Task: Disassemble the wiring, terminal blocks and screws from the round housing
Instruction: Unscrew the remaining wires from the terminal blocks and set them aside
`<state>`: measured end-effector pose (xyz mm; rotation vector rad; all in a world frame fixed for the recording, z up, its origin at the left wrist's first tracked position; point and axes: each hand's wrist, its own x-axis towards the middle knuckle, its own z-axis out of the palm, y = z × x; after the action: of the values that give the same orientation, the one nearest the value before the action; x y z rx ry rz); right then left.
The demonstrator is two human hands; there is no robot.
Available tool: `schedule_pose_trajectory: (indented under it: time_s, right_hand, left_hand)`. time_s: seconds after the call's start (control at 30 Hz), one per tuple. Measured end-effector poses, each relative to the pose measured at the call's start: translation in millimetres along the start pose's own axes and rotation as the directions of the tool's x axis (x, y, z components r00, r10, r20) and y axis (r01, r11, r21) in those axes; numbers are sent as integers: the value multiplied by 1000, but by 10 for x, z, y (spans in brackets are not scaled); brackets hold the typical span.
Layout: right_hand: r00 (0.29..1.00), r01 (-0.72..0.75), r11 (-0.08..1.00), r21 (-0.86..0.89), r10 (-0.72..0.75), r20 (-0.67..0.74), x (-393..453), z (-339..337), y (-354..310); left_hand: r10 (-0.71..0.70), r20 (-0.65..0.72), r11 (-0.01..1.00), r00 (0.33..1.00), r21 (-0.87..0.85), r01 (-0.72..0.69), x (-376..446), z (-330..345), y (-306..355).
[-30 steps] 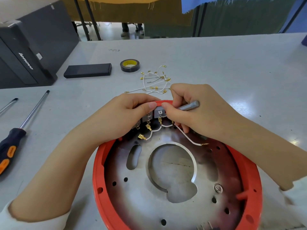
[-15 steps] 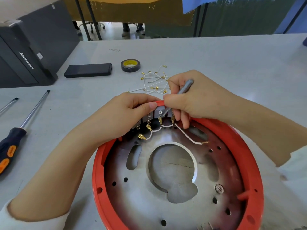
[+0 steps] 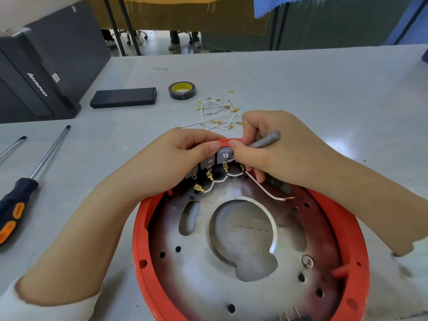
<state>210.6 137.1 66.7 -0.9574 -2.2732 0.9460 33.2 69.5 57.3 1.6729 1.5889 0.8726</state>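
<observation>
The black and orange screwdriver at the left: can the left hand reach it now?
Probably not at once. The left hand grips the grey terminal blocks at the red round housing's rim; the black and orange screwdriver lies unobstructed on the grey table, once released.

Lower rim of round housing cut off by bottom edge. Tip of grey tool hidden behind right hand. Farthest terminal blocks partly covered by left hand. Orange-handled screwdriver cropped at left edge.
</observation>
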Motion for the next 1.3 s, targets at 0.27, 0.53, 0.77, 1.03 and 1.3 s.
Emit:
schedule_pose_trajectory:
  time_s: [0.27, 0.53, 0.77, 1.03, 1.3]
  right_hand:
    - [975, -138, 986, 96, 118, 190, 225, -91, -61]
    - [962, -173, 985, -23, 174, 211, 371, -58, -111]
    - [992, -76, 990, 123, 62, 112, 133, -43, -65]
    - [999, -28, 988, 154, 33, -35, -33, -159, -103]
    - [999, -38, 982, 187, 43, -26, -68, -31, -55]
  left_hand:
    - [37, -26, 999, 999, 24, -37, 7, 6, -22]
    - [48, -18, 998, 999, -44, -49, 10, 16, -31]
    - [55, -25, 998, 998, -19, -55, 1, 14, -14]
    - [-47, -64, 993, 997, 103, 54, -66, -19, 15]
    - [-149, 22, 969, 989, 202, 141, -41, -114, 120]
